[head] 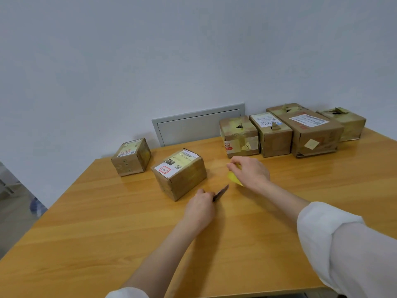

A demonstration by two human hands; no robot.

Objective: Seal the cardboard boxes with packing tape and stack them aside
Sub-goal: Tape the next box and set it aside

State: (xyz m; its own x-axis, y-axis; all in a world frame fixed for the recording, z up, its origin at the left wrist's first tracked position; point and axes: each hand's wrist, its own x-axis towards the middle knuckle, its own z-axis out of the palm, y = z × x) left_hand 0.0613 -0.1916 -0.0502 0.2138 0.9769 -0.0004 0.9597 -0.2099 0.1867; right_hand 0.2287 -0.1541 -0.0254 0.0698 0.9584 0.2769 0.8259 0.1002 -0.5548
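Note:
A taped cardboard box (179, 173) with a white label sits at the table's middle. A smaller taped box (131, 157) stands behind it to the left. My left hand (200, 208) is closed around a dark flat blade-like tool (221, 192), just right of the near box's front corner. My right hand (250, 173) rests over a yellow tape roll (233, 178) on the table, fingers curled around it. Several more boxes (277, 134) with torn yellow tape stand in a row at the back right.
The wooden table (129, 233) runs up to a white wall. A grey panel (197, 125) is set low in the wall behind the table. The floor and some blurred objects show past the table's left edge.

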